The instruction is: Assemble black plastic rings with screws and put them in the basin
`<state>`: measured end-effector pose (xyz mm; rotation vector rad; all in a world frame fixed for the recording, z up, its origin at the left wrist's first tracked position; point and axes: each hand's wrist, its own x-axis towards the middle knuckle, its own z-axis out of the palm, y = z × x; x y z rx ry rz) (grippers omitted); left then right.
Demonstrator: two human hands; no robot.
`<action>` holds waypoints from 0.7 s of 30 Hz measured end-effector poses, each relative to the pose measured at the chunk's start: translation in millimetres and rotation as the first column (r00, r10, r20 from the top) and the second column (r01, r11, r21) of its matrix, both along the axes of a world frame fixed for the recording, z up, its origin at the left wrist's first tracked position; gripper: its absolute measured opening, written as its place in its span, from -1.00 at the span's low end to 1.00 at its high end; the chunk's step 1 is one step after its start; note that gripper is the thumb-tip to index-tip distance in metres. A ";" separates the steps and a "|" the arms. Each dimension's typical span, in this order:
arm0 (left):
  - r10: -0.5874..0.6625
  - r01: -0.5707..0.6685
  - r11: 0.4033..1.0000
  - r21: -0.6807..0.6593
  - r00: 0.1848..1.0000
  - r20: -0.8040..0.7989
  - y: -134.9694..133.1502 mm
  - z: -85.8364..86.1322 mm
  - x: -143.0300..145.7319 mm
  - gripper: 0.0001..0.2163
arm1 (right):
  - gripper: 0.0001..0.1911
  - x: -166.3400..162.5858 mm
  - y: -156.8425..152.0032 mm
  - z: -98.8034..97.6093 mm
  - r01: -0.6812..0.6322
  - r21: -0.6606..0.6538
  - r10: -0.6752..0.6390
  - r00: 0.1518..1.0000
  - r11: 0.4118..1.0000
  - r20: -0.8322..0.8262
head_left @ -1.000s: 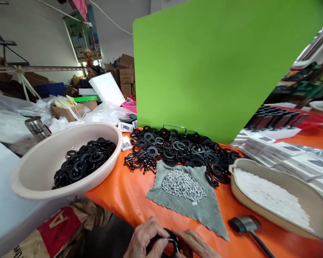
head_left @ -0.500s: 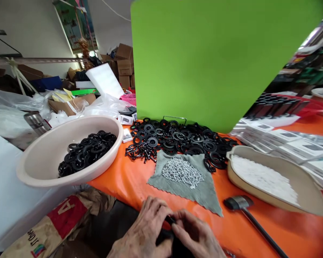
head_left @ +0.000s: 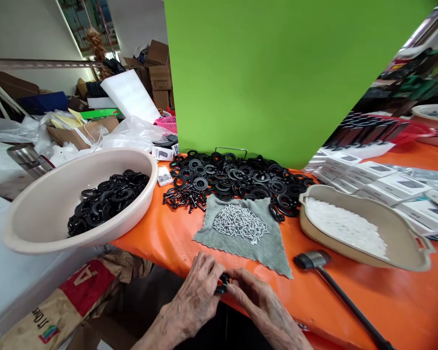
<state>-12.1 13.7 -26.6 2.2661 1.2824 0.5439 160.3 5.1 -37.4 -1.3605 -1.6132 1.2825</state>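
Observation:
My left hand (head_left: 199, 291) and my right hand (head_left: 253, 296) meet at the near edge of the orange table (head_left: 387, 296), fingers pinched together on a small black part (head_left: 223, 283) held between them. Just beyond the hands lies a grey cloth (head_left: 273, 245) with a heap of small silver screws (head_left: 240, 222). Behind it spreads a pile of black rings (head_left: 233, 177) and a cluster of small black pins (head_left: 184, 199).
A beige bowl (head_left: 40, 214) with black rings stands at the left. A beige tray (head_left: 394, 253) of white bits sits at the right, a hammer (head_left: 328, 274) in front of it. White boxes (head_left: 379, 180), a green board (head_left: 277, 73) and cardboard clutter lie behind.
The view has tilted down, so my hands sit higher in the picture. Both hands have closed tighter round the black part, which now shows only as a small piece between the fingertips.

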 end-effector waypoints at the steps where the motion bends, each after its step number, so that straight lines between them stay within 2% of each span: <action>1: 0.006 -0.006 1.000 0.014 1.000 0.007 0.4 -1.9 0.9 -0.80 | -0.69 -0.2 0.4 -0.4 -0.003 0.015 0.003 1.000 1.000 0.010; 8: 0.104 -0.105 0.975 0.198 0.994 0.013 7.4 -6.8 10.5 -0.79 | -0.71 2.7 12.9 -0.5 -0.060 0.220 0.030 0.990 0.974 0.135; 11: 0.170 -0.154 0.959 0.240 0.984 -0.051 7.4 -17.9 13.7 -0.70 | -0.71 1.4 16.3 -8.9 -0.074 0.221 0.039 0.987 0.972 0.156; 16: 0.214 -0.178 0.927 0.329 0.974 -0.078 -0.4 -50.4 12.7 -0.52 | -0.68 -3.5 13.0 -23.5 -0.051 0.193 0.018 0.986 0.980 0.166; 21: 0.224 -0.202 0.896 0.394 0.974 -0.011 -3.8 -64.9 9.8 -0.45 | -0.65 -5.4 12.3 -15.6 -0.044 0.148 0.022 0.989 0.988 0.146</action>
